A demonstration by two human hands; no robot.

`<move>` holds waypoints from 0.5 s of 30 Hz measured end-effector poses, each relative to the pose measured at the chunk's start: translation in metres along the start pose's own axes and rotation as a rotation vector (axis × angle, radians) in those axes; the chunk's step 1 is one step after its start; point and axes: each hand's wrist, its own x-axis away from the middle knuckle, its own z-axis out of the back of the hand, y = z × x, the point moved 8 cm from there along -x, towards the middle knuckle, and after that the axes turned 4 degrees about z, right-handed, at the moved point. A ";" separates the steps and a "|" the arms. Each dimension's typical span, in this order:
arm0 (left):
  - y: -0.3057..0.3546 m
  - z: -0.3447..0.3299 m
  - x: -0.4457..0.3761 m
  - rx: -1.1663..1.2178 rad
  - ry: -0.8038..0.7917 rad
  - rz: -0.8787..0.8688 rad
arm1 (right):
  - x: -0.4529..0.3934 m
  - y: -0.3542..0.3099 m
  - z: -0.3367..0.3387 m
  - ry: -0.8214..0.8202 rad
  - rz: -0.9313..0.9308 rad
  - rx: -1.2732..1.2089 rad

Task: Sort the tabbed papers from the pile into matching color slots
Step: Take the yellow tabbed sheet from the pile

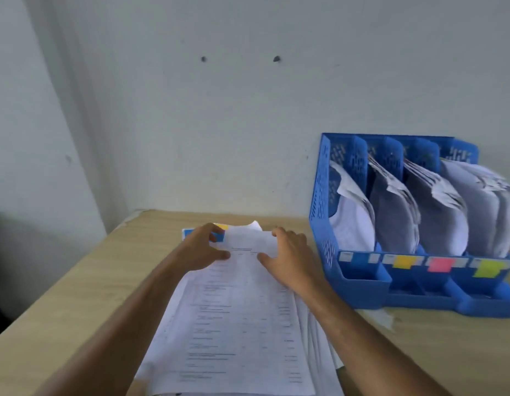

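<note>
A pile of printed papers (234, 324) lies on the wooden table in front of me. At its far edge a blue tab (218, 238) and a yellow tab (222, 226) stick out. My left hand (204, 248) lies on the pile's far left corner, fingers curled over the blue tab and thumb on the top sheet. My right hand (288, 260) grips the far right part of the top sheet, whose far edge is lifted. To the right stands a blue file rack (322, 201) whose slots are marked blue (359, 258), yellow (402, 261), pink (440, 264) and green (486, 268).
The rack's slots hold curved sheets of paper. The wooden table (76, 295) meets a white wall at the back, and its left edge drops off beside a dark area. A scrap of paper (386, 318) lies in front of the rack.
</note>
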 end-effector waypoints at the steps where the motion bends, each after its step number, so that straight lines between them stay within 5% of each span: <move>1: -0.014 -0.002 -0.002 -0.054 0.002 0.048 | 0.002 0.007 -0.008 -0.030 -0.037 0.040; 15: -0.038 0.003 0.000 0.192 0.116 0.004 | 0.012 0.030 -0.010 0.180 -0.053 -0.087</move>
